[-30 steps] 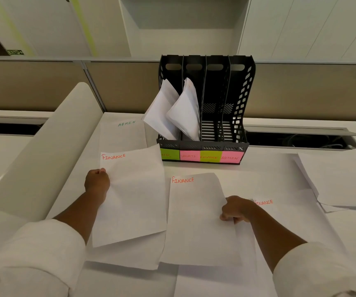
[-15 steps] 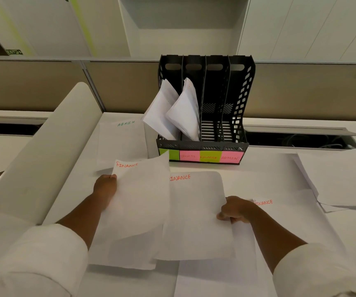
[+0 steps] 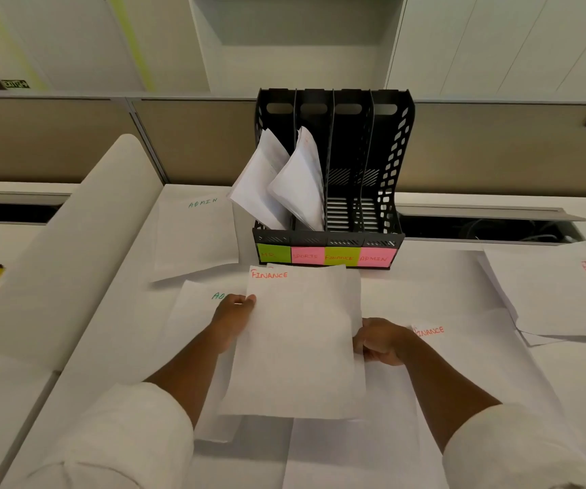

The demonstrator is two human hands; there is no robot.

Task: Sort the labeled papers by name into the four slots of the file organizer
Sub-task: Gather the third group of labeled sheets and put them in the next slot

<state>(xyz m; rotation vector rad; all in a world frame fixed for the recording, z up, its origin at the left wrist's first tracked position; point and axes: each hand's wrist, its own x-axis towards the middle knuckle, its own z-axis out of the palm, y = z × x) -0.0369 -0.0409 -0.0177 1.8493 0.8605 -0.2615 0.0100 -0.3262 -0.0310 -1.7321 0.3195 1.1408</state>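
Two slots filled: papers are seen leaning in the HR and SPORTS compartments of the file organizer.
Two slots bare: nothing is seen in the FINANCE and ADMIN compartments.
In hand: FINANCE sheets are held stacked above the desk, just in front of the organizer.
Left hand: closed on the stack's left edge.
Right hand: closed on the stack's right edge.
Left to sort: an ADMIN sheet beside the organizer, a second ADMIN sheet partly hidden under the left hand, a FINANCE sheet at the right wrist, and a mixed pile far right.
Progress: judged roughly half done.
Open room: a clear path straight ahead to the third slot is offered.
Edges: the organizer's low front lip must be cleared; the paper roll crowds the left side.
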